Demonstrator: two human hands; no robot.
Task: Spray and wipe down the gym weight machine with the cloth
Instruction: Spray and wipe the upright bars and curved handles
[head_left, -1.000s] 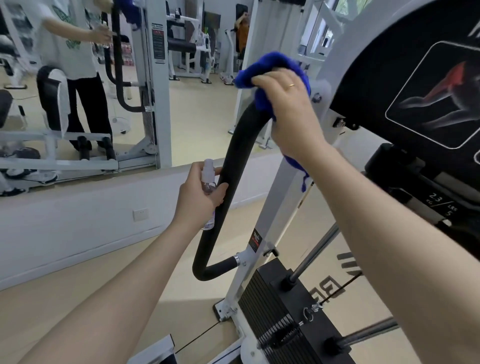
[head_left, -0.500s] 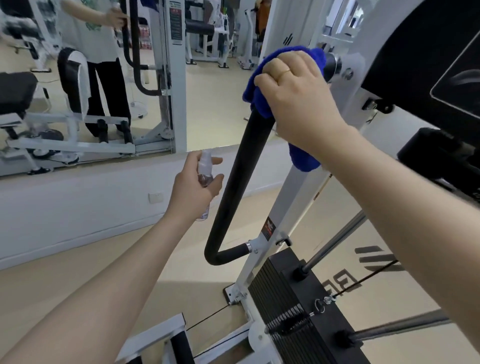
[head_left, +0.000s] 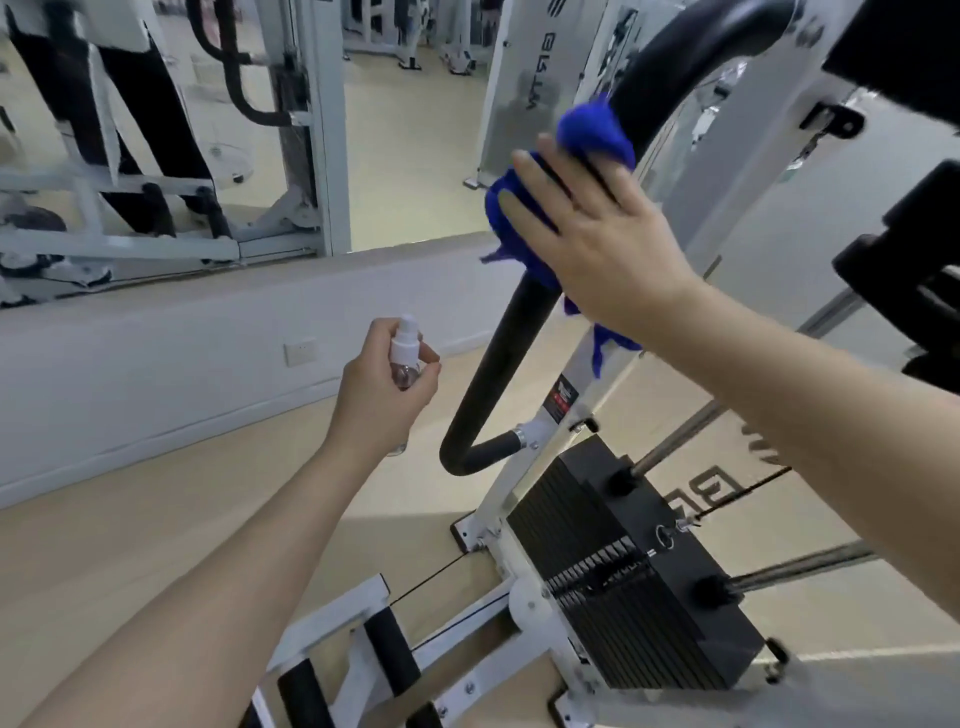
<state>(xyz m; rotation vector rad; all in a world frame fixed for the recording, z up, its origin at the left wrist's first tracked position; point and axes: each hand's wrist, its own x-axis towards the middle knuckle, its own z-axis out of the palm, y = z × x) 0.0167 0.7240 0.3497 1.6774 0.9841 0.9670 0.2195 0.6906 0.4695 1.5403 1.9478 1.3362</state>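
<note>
Pale wooden flooring (head_left: 130, 519) runs up to a low white wall (head_left: 156, 364) topped by a long mirror (head_left: 405, 130), which throws back blurred white gym frames. Close to us stands the white weight machine (head_left: 561, 415), its black weight stack (head_left: 634, 587) set on two steel guide rods (head_left: 800, 569). A curved black padded handle bar (head_left: 498, 358) rises from the frame. The person's right hand (head_left: 597, 244) lies flat, fingers spread and fairly straight, pressing a blue cloth (head_left: 592, 135) against the upper part of that bar; the cloth bunches around the bar and a loose end hangs below the wrist. The left hand (head_left: 379, 395), held lower and just left of the bar, is wrapped around a small clear spray bottle (head_left: 404, 353) with a white top; the index finger seems to sit near the nozzle, though I cannot be sure.
</note>
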